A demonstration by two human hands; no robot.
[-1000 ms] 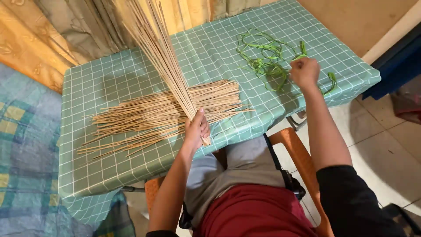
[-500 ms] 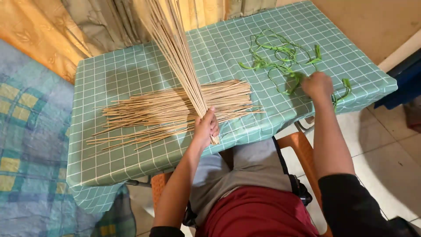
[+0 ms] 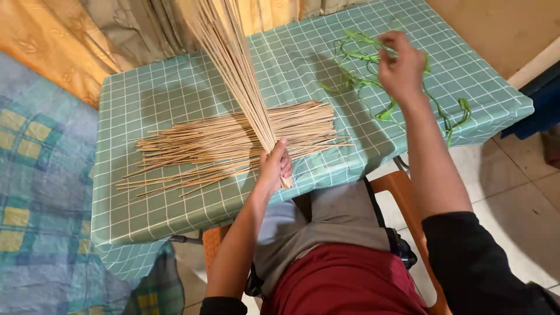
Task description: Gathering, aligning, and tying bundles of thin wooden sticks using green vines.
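Observation:
My left hand (image 3: 275,168) grips the lower end of a bundle of thin tan sticks (image 3: 230,64) that stands up at a slant above the table's near edge. A loose pile of the same sticks (image 3: 227,144) lies flat on the green checked tablecloth (image 3: 157,99) behind that hand. My right hand (image 3: 402,67) is raised over the right part of the table, its fingers closed on a green strip (image 3: 359,44) from a tangle of green strips (image 3: 431,108) lying there.
Orange and tan curtains (image 3: 70,35) hang behind the table. A blue and yellow patterned cloth (image 3: 35,192) lies to the left. I sit on an orange chair (image 3: 402,186) over a tiled floor (image 3: 513,192). A dark blue object (image 3: 539,102) stands at the right.
My right hand has lifted from the table surface up and away, pulling a green strip with it. The left hand keeps its hold on the upright sticks.

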